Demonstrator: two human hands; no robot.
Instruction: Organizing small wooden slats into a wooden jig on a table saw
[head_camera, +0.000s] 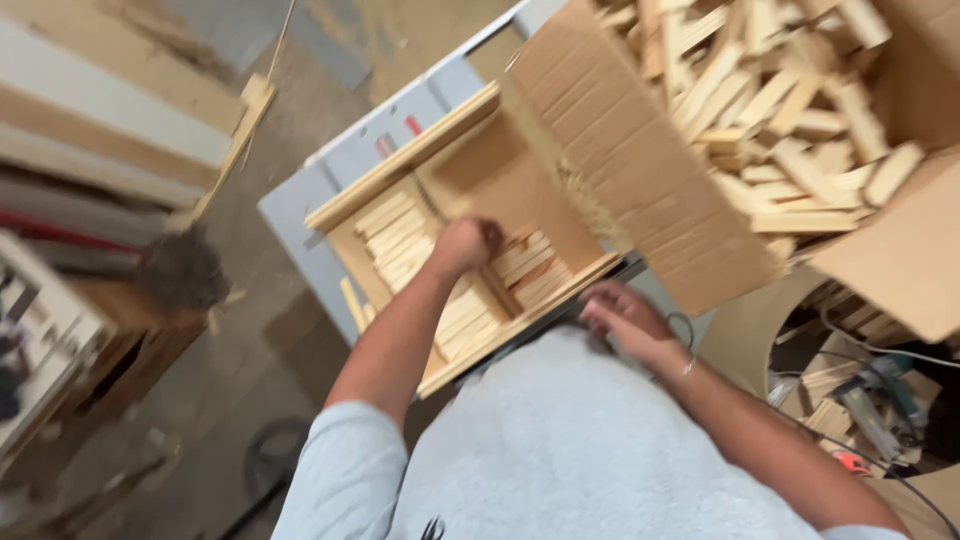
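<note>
Curled left hand (465, 243) presses into stacked pale wooden slats (400, 240) inside the shallow wooden tray (345, 195); grip unclear. Right hand (625, 318), blurred, rests at its edge. Slats look light, stiff; pinch ends.

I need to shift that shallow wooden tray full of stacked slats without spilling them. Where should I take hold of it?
Take the wooden tray by its two long side rails, one hand on each, coming from above. The rails are raised and bare, while the slats lie loose inside. The left hand already rests on them mid-tray; the right hand is by the near rail. Keep it level.
</note>
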